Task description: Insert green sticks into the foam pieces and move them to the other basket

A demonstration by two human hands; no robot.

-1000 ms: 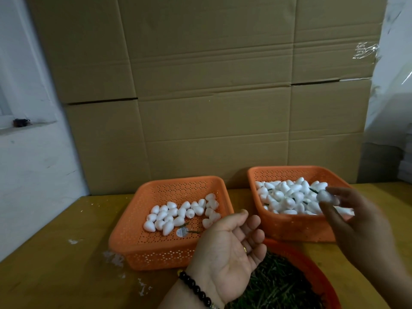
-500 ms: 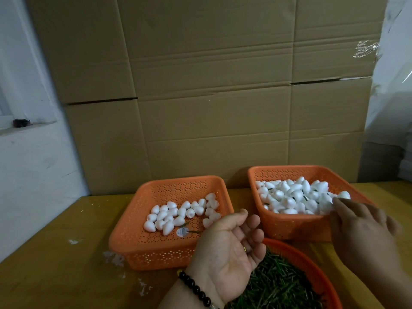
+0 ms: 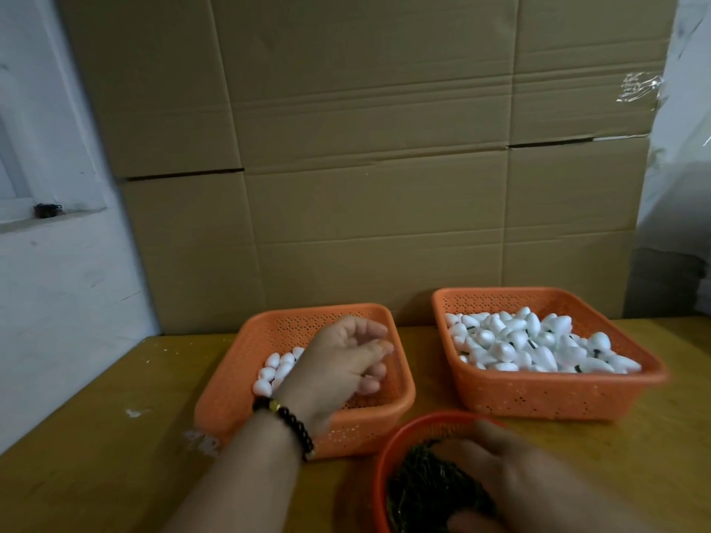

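Note:
My left hand (image 3: 342,363) reaches palm down into the left orange basket (image 3: 365,428), its fingers loosely bent and spread above the plain white foam pieces (image 3: 277,371). No foam shows between the fingers. My right hand (image 3: 500,482) is blurred and lies on the green sticks (image 3: 419,490) in the round red basket (image 3: 388,452) at the front. Its fingertips are buried among the sticks, so any grip is hidden. The right orange basket (image 3: 538,398) holds several foam pieces with sticks (image 3: 531,344) in them.
All three baskets stand on a yellow wooden table (image 3: 96,455). Tall cardboard boxes (image 3: 365,186) form a wall right behind the baskets. A white wall (image 3: 57,282) with a ledge is at the left. Small white scraps (image 3: 134,412) lie on the table's left.
My right hand let go of a foam piece at the right basket and came down onto the green sticks. My left hand turned palm down and moved forward into the left basket.

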